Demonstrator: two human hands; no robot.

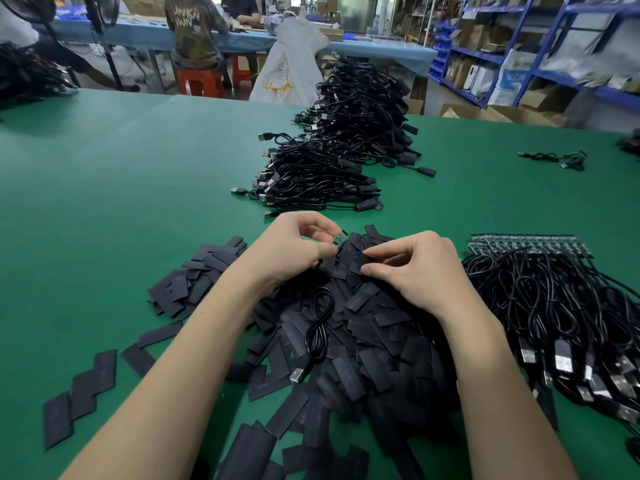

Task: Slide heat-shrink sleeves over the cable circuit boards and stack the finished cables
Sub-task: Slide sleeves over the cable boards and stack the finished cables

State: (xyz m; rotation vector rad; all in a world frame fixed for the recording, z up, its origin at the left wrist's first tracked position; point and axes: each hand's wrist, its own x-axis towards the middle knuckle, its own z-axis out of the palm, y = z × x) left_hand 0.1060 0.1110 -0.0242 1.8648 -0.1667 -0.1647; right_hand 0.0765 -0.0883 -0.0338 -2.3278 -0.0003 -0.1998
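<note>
My left hand (294, 247) pinches a small green circuit board (339, 238) at the end of a black cable (318, 327), whose coil and USB plug lie over the heap below. My right hand (412, 268) pinches a flat black heat-shrink sleeve (349, 258) just right of the board, its open end close to it. Both hands hover over a big heap of loose black sleeves (346, 358). The stack of sleeved cables (332, 161) lies beyond the hands. Bare-board cables (561, 299) are piled at the right.
The green table (121, 188) stretches left and far. A loose cable (557, 156) lies at the far right. Stray sleeves (83, 386) dot the near left. Beyond the table stand people at a blue bench, a white sack (287, 64) and blue shelving (519, 46).
</note>
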